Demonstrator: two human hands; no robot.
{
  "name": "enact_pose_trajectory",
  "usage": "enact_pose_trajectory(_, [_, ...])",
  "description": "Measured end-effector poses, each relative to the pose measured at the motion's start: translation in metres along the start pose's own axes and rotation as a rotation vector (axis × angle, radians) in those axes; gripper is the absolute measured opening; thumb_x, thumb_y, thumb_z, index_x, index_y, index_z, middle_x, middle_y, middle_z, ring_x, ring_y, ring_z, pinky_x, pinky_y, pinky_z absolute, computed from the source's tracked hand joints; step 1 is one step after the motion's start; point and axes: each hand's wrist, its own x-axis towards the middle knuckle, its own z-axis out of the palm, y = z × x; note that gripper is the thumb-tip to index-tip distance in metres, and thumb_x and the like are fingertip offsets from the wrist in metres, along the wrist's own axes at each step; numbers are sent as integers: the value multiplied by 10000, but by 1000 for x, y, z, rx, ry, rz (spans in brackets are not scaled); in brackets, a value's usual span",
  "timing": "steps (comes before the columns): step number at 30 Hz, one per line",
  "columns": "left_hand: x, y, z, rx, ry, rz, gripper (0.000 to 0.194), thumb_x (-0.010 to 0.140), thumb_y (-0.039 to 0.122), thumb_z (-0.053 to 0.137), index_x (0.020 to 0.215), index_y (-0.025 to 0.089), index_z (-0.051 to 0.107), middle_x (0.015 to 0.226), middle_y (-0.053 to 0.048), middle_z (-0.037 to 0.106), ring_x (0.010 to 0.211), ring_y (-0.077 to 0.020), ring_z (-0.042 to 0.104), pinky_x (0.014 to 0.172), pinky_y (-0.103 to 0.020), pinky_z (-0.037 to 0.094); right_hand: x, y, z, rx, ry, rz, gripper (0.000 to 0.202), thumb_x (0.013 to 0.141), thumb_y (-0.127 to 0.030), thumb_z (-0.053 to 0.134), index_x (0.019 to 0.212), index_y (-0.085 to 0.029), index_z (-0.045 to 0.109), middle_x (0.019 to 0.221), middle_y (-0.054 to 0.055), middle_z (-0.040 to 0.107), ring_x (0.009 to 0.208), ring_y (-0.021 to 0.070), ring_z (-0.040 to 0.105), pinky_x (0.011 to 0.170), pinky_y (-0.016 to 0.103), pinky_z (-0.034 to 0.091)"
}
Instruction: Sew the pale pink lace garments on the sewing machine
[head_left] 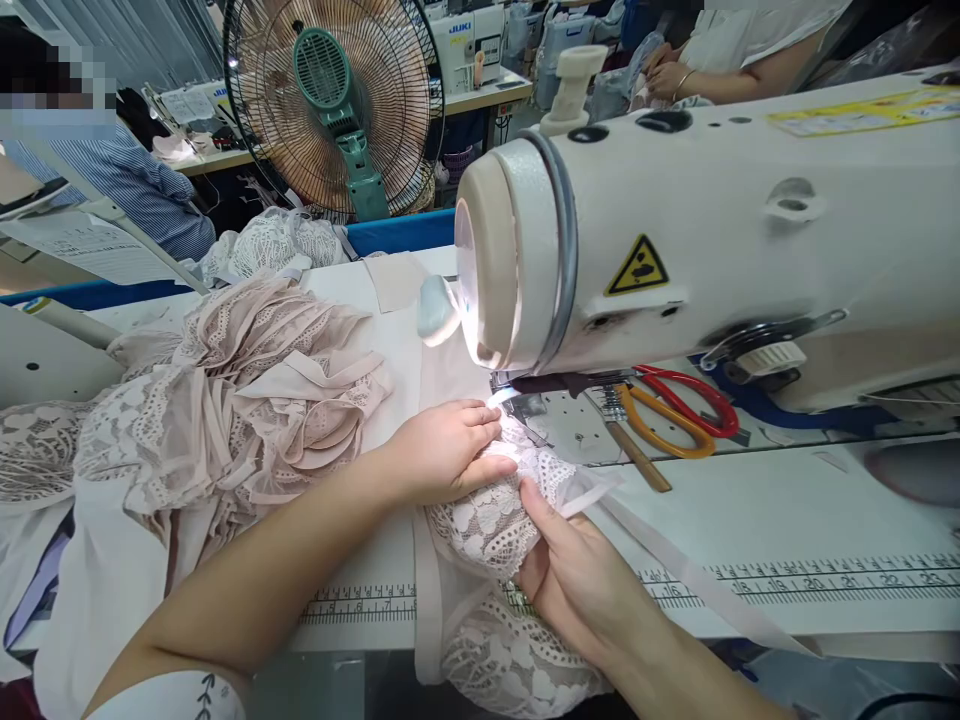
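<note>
A pale pink lace garment piece (487,525) lies under the head of the sewing machine (517,250), and its lower part hangs over the table's front edge. My left hand (442,450) rests flat on the lace close to the presser foot (506,388), fingers stretched forward. My right hand (574,565) pinches the lace's right edge between the thumb on top and the fingers beneath. A narrow pale strap (697,580) runs from near the right hand toward the table's front edge. The needle tip is hard to make out.
Heaped lace pieces (277,370) cover the table's left side. Red-handled scissors (697,395), orange-handled scissors (667,425) and a wooden-handled brush (637,455) lie right of the needle. A ruler strip (810,580) lines the front. Behind stand a fan (334,100) and other people.
</note>
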Motion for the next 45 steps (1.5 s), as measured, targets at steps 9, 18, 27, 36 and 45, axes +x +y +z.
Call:
enact_pose_trajectory(9, [0, -5, 3, 22, 42, 43, 575, 936, 476, 256, 1185, 56, 560, 1266, -156, 543, 1144, -269, 490, 988, -373, 382, 3, 2, -3, -5, 20, 24, 562, 857, -341, 567, 1374, -338, 347, 1245, 16, 601, 1123, 203, 563, 939, 385, 475])
enact_pose_trajectory(18, [1, -7, 5, 73, 45, 64, 570, 936, 479, 224, 1192, 82, 542, 1196, -160, 551, 1020, -259, 497, 912, -386, 395, 4, 0, 1, -16, 44, 43, 536, 868, -320, 552, 1368, -322, 360, 1212, 28, 621, 1116, 208, 569, 910, 393, 497])
enact_pose_trajectory(27, [2, -4, 11, 173, 65, -79, 676, 880, 608, 248, 1248, 103, 506, 1127, -162, 539, 1085, -306, 427, 953, -472, 333, 5, -1, 3, -44, 55, 57, 518, 861, -309, 566, 1347, -328, 389, 1211, 4, 625, 1088, 179, 585, 902, 344, 499])
enact_pose_trajectory(36, [3, -7, 11, 146, -19, -62, 740, 887, 605, 204, 1303, 44, 447, 1080, -168, 529, 962, -267, 479, 840, -387, 421, 4, 1, 3, -13, 25, 44, 539, 885, -290, 529, 1387, -295, 334, 1203, 19, 629, 1101, 185, 574, 953, 372, 460])
enact_pose_trajectory(45, [3, 4, 1, 57, -44, -173, 714, 881, 621, 176, 1292, 109, 458, 981, -126, 543, 889, -246, 519, 765, -361, 435, 7, 8, 9, -12, -7, 2, 513, 872, -295, 542, 1360, -313, 384, 1210, 1, 624, 1144, 182, 541, 975, 372, 432])
